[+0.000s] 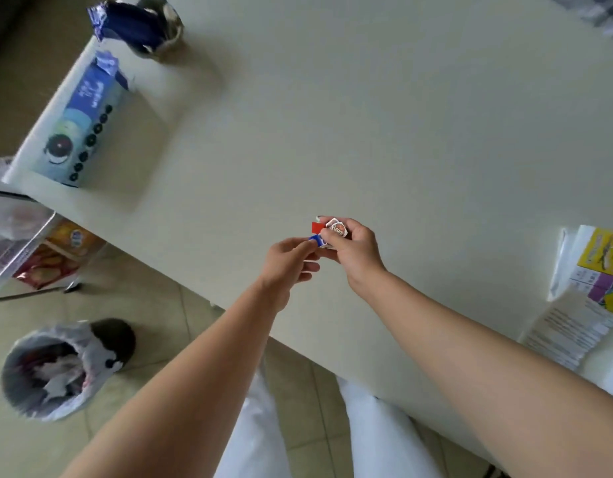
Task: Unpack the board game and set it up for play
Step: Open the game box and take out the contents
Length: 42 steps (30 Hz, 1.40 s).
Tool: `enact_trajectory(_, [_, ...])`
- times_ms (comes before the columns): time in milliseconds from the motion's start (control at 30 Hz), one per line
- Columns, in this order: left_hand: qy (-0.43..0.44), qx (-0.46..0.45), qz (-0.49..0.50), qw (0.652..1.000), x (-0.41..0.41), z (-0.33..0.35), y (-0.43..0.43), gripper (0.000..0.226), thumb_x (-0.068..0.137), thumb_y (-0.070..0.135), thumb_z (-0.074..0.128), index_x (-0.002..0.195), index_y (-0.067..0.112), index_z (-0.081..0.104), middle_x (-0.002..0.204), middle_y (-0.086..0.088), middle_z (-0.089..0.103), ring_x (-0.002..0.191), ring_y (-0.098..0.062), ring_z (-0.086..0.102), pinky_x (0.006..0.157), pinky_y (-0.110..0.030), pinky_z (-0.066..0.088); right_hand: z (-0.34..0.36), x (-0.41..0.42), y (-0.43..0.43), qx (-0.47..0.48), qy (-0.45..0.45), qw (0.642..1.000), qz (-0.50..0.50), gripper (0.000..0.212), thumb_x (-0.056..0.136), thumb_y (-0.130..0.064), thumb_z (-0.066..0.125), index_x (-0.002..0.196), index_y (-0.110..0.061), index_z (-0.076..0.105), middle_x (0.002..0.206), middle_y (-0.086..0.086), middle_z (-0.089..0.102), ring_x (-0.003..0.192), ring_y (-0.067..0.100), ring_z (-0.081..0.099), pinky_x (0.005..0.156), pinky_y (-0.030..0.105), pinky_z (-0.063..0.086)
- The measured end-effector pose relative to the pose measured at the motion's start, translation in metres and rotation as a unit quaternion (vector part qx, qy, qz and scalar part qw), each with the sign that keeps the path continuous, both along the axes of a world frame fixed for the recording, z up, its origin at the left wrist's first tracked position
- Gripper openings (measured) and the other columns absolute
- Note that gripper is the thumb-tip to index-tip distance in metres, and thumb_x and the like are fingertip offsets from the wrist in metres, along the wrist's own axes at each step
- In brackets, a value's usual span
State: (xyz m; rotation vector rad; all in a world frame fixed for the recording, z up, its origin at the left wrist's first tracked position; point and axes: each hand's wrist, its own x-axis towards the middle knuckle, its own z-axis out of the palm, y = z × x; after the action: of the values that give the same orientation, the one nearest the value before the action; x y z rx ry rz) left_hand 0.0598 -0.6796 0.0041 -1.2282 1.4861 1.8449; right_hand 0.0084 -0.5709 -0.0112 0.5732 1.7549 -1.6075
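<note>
Head view: what do the game bits look like?

Small. A stack (336, 230) of pieces, the top one white with an orange-red badge; its print is too blurred to read. A red piece (315, 227) sticks out of the stack's left side, and a blue piece (315, 240) sits just below the red one.

Where is that, going by the table (367, 115)?

Over the table's near edge, towards the middle of that edge. Whether it hangs clear of the top or rests on it, I cannot tell.

And the hands?

Right hand (358, 251) has its fingers curled round the stack from the right, thumb across the top piece. Left hand (288, 262) pinches the blue piece between thumb and forefinger, its other fingers folded under. The two hands are almost touching.

Any other game things?

Printed sheets (588, 294) lie at the table's right end: white, with yellow and purple panels and lines of small text. They are well apart from the hands.

What else is on the table?

At its left end, a long pale-blue box (81, 122) with dark round marks. At the far left corner stands a dark-blue bag (136, 25), torn open at the top.

And off the table?

Below its left end, a lined bin (53, 370) stands on the tiled floor. Beside the table's left edge is a clear tub (22, 243) with snack packets inside.
</note>
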Motion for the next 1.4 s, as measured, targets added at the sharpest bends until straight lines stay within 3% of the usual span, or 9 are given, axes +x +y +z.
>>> enact_trajectory(167, [-0.033, -0.011, 0.013, 0.999, 0.005, -0.021, -0.114, 0.021, 0.097, 0.027, 0.050, 0.103, 0.011, 0.063, 0.088, -0.007, 0.064, 0.069, -0.017, 0.060, 0.065, -0.028, 0.047, -0.022, -0.009, -0.111, -0.001, -0.003, 1.000, -0.008, 0.020, 0.090, 0.000, 0.056, 0.107, -0.004, 0.065, 0.096, -0.003, 0.069, 0.079, 0.014, 0.067, 0.068, 0.024, 0.056])
enact_trajectory(300, [-0.067, -0.121, 0.008, 0.990, 0.020, -0.040, -0.206, 0.027, 0.095, 0.016, 0.048, 0.117, 0.006, 0.060, 0.092, -0.006, 0.059, 0.073, -0.016, 0.055, 0.063, -0.027, 0.044, -0.039, -0.016, -0.193, 0.014, -0.007, 1.000, 0.010, 0.020, 0.090, 0.001, 0.056, 0.108, -0.002, 0.066, 0.092, -0.006, 0.066, 0.071, 0.011, 0.064, 0.066, 0.023, 0.057])
enact_trajectory(467, [-0.085, -0.181, -0.014, 0.980, 0.023, -0.063, -0.298, 0.033, 0.092, 0.015, 0.047, 0.124, 0.011, 0.055, 0.117, -0.014, 0.061, 0.091, -0.021, 0.055, 0.089, -0.035, 0.048, -0.060, -0.028, -0.282, 0.015, 0.001, 0.999, 0.042, 0.021, 0.088, 0.003, 0.055, 0.104, -0.007, 0.066, 0.102, 0.000, 0.064, 0.076, 0.012, 0.062, 0.063, 0.023, 0.057])
enact_trajectory(600, [-0.081, -0.190, -0.004, 0.978, 0.017, -0.080, -0.330, 0.034, 0.087, 0.018, 0.048, 0.121, 0.013, 0.051, 0.120, -0.018, 0.061, 0.107, -0.031, 0.059, 0.097, -0.043, 0.048, -0.074, -0.038, -0.331, 0.036, 0.020, 0.997, 0.071, 0.023, 0.086, 0.003, 0.056, 0.104, -0.009, 0.066, 0.106, 0.006, 0.064, 0.081, 0.013, 0.062, 0.058, 0.022, 0.054])
enact_trajectory(700, [-0.076, -0.181, 0.001, 0.981, 0.014, -0.083, -0.338, 0.030, 0.084, 0.019, 0.049, 0.114, 0.017, 0.050, 0.115, -0.018, 0.062, 0.100, -0.028, 0.059, 0.096, -0.046, 0.048, -0.082, -0.039, -0.352, 0.045, 0.041, 0.992, 0.106, 0.028, 0.085, 0.004, 0.056, 0.110, -0.006, 0.065, 0.108, 0.007, 0.066, 0.086, 0.014, 0.061, 0.059, 0.023, 0.053])
enact_trajectory(867, [-0.065, -0.193, -0.022, 0.979, 0.015, -0.083, -0.340, 0.034, 0.083, 0.017, 0.049, 0.117, 0.015, 0.050, 0.106, -0.016, 0.063, 0.099, -0.031, 0.061, 0.092, -0.047, 0.050, -0.080, -0.026, -0.356, 0.076, 0.105, 0.972, 0.198, 0.043, 0.081, 0.005, 0.058, 0.120, -0.012, 0.061, 0.096, -0.004, 0.058, 0.089, 0.012, 0.055, 0.088, 0.027, 0.047])
enact_trajectory(1000, [-0.063, -0.209, -0.062, 0.974, 0.018, -0.076, -0.334, 0.035, 0.087, 0.013, 0.047, 0.122, 0.012, 0.049, 0.102, -0.009, 0.061, 0.098, -0.029, 0.062, 0.090, -0.045, 0.051, -0.075, -0.013, -0.341, 0.172, 0.224, 0.916, 0.286, 0.063, 0.076, -0.003, 0.062, 0.136, -0.015, 0.049, 0.133, 0.008, 0.052, 0.123, 0.026, 0.042, 0.102, 0.025, 0.031])
enact_trajectory(1200, [-0.028, -0.352, -0.119, 0.928, 0.020, -0.052, -0.313, 0.037, 0.089, 0.011, 0.046, 0.125, 0.011, 0.046, 0.121, -0.006, 0.047, 0.093, -0.018, 0.053, 0.081, -0.030, 0.042, -0.067, -0.008, -0.298, 0.233, 0.181, 0.904, 0.310, 0.072, 0.083, -0.007, 0.059, 0.148, -0.009, 0.027, 0.155, 0.010, 0.027, 0.145, 0.023, 0.021, 0.115, 0.029, 0.019])
enact_trajectory(1400, [0.063, -0.358, -0.299, 0.882, 0.011, -0.031, -0.251, 0.028, 0.086, 0.005, 0.046, 0.103, 0.017, 0.065, 0.111, -0.005, 0.056, 0.090, -0.025, 0.057, 0.072, -0.030, 0.042, -0.055, 0.011, -0.206, 0.290, 0.113, 0.903, 0.296, 0.056, 0.086, -0.007, 0.058, 0.138, -0.002, 0.039, 0.148, 0.017, 0.032, 0.140, 0.027, 0.027, 0.111, 0.028, 0.022])
